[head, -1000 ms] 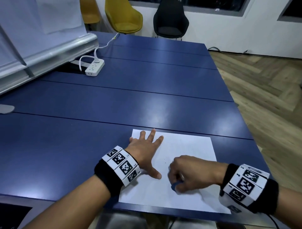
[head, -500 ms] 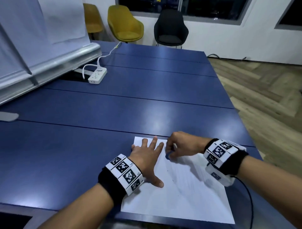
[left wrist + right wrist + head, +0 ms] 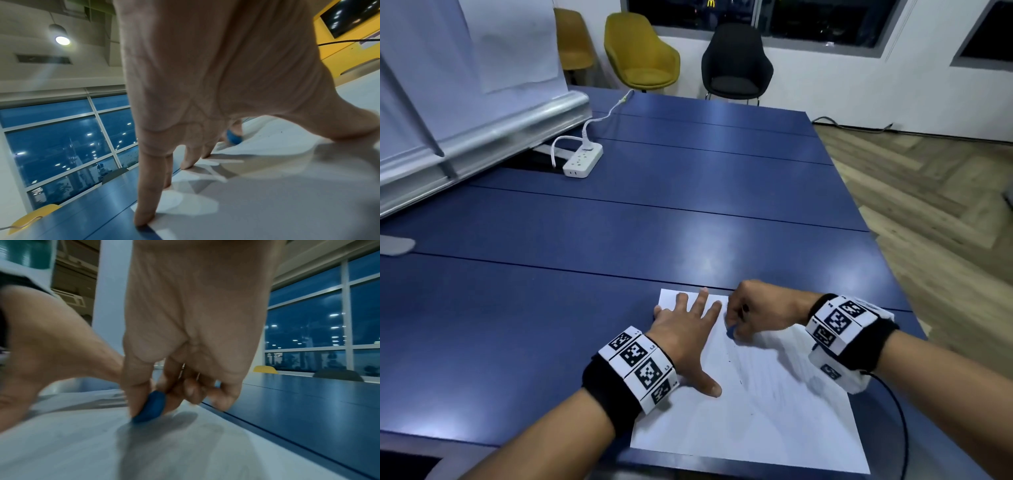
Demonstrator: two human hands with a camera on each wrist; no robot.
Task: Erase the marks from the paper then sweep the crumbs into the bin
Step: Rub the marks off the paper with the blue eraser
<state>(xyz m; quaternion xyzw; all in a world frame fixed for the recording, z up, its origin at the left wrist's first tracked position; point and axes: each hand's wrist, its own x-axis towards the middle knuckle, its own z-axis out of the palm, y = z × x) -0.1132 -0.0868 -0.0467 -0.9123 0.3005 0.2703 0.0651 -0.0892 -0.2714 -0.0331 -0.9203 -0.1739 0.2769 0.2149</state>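
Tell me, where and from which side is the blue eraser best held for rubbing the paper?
Grip the eraser by its upper half, from above: it stands tilted with its lower end on the paper, as the right hand pinches it now.

Bare forearms — each wrist wears a black band topped with white square-coded marker tiles.
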